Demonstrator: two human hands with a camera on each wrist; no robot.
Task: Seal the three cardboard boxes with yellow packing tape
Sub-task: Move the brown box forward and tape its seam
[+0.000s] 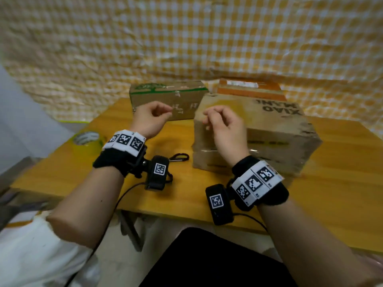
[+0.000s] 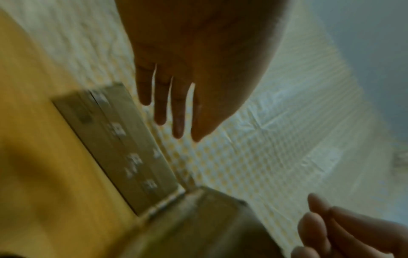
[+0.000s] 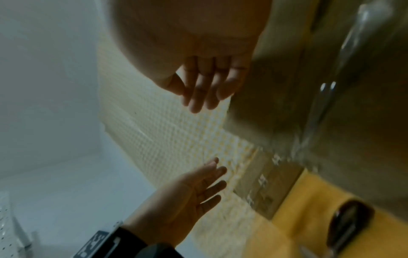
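Three cardboard boxes stand on the wooden table (image 1: 62,172). A small one with green print (image 1: 167,100) is at the back, a large worn one with black lettering (image 1: 269,129) is at the right, and an orange-topped one (image 1: 248,90) is behind it. A yellow tape roll (image 1: 88,141) lies at the table's left edge. My left hand (image 1: 163,113) hovers before the small box (image 2: 123,148), and my right hand (image 1: 208,119) hovers at the large box's (image 3: 331,104) near left corner. Both hands (image 2: 176,113) (image 3: 200,94) hang relaxed and hold nothing.
A black carabiner (image 1: 180,157) lies on the table between my wrists, beside the large box. A yellow-and-white checked cloth (image 1: 186,38) hangs behind the table. Bare wood runs along the front edge and to the right of the large box.
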